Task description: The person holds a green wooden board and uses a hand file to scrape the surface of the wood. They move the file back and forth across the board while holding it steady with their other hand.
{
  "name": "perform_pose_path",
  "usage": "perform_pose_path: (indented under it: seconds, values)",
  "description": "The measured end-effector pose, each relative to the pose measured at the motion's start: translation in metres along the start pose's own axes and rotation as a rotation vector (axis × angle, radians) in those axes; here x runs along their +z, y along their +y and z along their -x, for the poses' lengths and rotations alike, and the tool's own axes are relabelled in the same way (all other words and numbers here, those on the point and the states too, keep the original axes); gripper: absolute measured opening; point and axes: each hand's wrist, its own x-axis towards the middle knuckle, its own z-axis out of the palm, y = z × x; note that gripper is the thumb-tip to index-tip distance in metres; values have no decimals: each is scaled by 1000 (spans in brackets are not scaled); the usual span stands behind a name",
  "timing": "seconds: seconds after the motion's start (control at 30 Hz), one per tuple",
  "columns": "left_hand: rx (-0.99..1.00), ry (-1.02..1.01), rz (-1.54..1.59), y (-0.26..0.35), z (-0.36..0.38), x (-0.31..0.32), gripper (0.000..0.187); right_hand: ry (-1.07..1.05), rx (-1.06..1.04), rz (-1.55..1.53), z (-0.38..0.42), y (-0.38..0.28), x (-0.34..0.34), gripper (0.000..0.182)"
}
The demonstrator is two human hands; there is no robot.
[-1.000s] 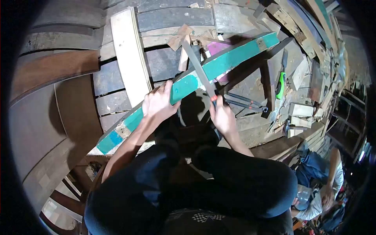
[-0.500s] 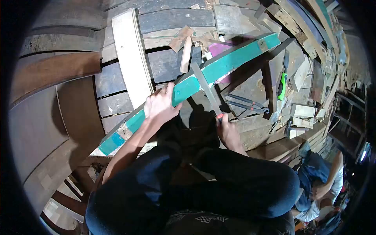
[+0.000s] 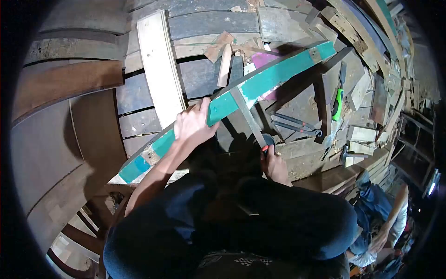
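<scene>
A long wooden board (image 3: pixel 269 83) with worn green paint lies diagonally in front of me. My left hand (image 3: pixel 193 123) is closed around its edges left of the middle, thumb on the near side and fingers over the far side. My right hand (image 3: pixel 275 166) is closed on the red-and-black handle of a handsaw (image 3: pixel 249 114). The saw's narrow grey blade slants away from me, its far end resting across the green board to the right of my left hand. The blade's teeth cannot be made out.
A pale plank (image 3: pixel 160 65) lies beyond my left hand. To the right are pincers (image 3: pixel 297 125), a green-handled chisel-like tool (image 3: pixel 338 104), a hammer (image 3: pixel 346 155) and small wood blocks (image 3: pixel 362 134). Another person (image 3: pixel 378 218) sits at lower right.
My right hand has drawn the saw back toward me, so its far end now sits on the green board instead of beyond it. The left hand keeps its grip.
</scene>
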Motion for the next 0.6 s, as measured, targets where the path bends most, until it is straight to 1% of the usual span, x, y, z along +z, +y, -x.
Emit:
perform_pose_path:
  seconds: [0.03,0.07,0.13,0.2,0.23,0.27,0.33,0.4,0.43,0.47,0.53,0.57,0.6]
  values:
    - [8,20,-30,0,1,2,62,-124,56,-25,-12,-11,-13,43]
    - [13,41,-60,0,2,3,62,8,-57,-34,-26,-19,-17,42]
    - [2,14,-54,-1,3,2,63,268,-272,-56,-49,-36,-22,39]
    - [3,-1,-28,-2,1,2,65,126,-218,-91,-83,-67,-50,37]
    - [7,14,-20,-2,1,3,65,170,-265,-84,-89,-72,-52,34]
    - [10,26,-16,-2,2,4,64,126,-239,-86,-92,-75,-55,34]
    - [23,17,-6,-2,2,2,64,138,-216,-150,-80,-69,-51,33]
    - [4,14,-42,0,2,0,64,244,-238,-160,-51,-41,-23,34]
    - [18,24,-34,-2,1,0,64,133,-129,-123,-32,-23,-9,35]
    - [30,29,-22,-3,2,1,65,57,-88,-77,-14,-13,-9,38]
    - [-3,-8,4,-1,1,-1,65,-1,-32,-71,-5,-11,-14,40]
    - [-18,-28,15,0,1,-2,65,-13,-42,-107,-4,-10,-14,40]
    - [14,-1,14,-4,0,3,64,-18,-51,-145,-9,-11,-14,41]
